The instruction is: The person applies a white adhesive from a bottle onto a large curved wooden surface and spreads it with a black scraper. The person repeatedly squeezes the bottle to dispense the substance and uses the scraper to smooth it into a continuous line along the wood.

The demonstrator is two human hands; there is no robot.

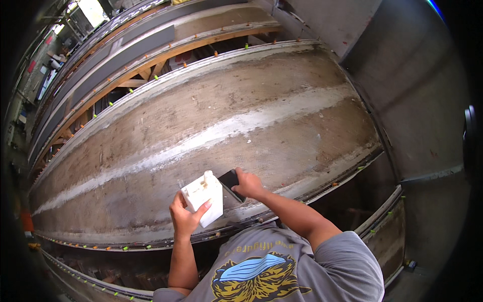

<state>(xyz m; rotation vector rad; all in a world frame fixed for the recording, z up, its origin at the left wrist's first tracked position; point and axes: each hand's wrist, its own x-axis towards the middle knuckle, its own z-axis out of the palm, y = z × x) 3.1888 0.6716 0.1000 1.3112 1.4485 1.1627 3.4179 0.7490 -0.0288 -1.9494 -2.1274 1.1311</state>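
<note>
A white boxy piece (205, 197) with a small round knob on its upper edge is gripped in my left hand (184, 215), the thumb pressed across its near side. Beside it on the right, my right hand (248, 184) has its fingers closed on the upper right edge of a dark, flat rectangular thing (231, 184), phone-like in shape. Whether that dark thing rests on the table or is lifted off it, I cannot tell. Both hands are over the near edge of a long, stained brown table (271, 136) with a whitish band along it.
Small green and orange pegs line the table's edges. Beyond it runs another long table with dark grey panels (123, 60) and a wooden side rail (191, 43). A grey wall (412, 90) stands at the right. Part of another table (390, 239) shows behind me.
</note>
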